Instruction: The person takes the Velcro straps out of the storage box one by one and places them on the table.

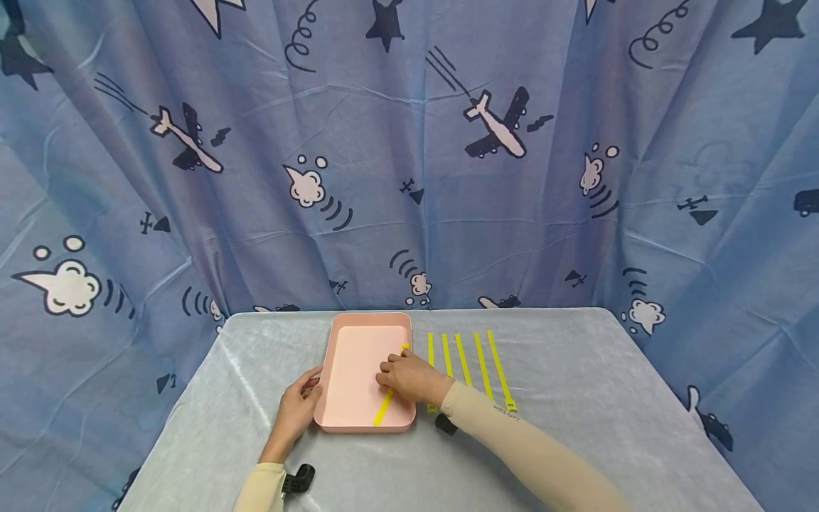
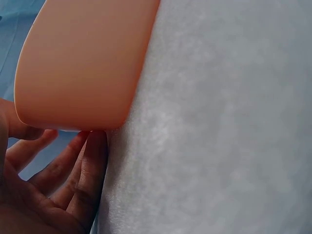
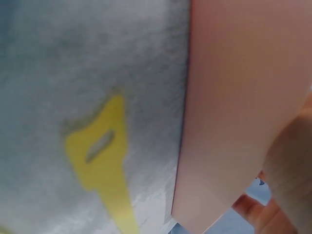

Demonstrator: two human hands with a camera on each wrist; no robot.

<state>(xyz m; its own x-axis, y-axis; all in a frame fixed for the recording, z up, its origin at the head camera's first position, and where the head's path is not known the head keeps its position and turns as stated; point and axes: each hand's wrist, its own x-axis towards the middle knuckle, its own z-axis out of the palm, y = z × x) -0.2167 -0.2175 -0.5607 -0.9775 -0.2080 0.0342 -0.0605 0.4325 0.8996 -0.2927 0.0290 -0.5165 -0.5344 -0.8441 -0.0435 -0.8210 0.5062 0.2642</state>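
A shallow pink tray (image 1: 358,319) stands on the cloth-covered table. Against its left wall rest the fingertips of my left hand (image 1: 297,405); the left wrist view shows these fingers (image 2: 95,151) right at the tray's outer side. Over the right part of the tray, my right hand (image 1: 409,377) pinches a yellow strap (image 1: 384,409) that slants across the tray floor, its middle hidden beneath the fingers. Right of the tray lie several more yellow straps (image 1: 481,363) in a row, partly covered by the right forearm. One strap's slotted head (image 3: 114,151) shows close up in the right wrist view.
Pale grey plush cloth (image 1: 563,370) covers the table. Behind its far edge hangs a blue curtain (image 1: 384,213) printed with planes and clouds. A black wrist device (image 1: 298,479) sits on the left forearm, and another (image 1: 445,424) shows under the right.
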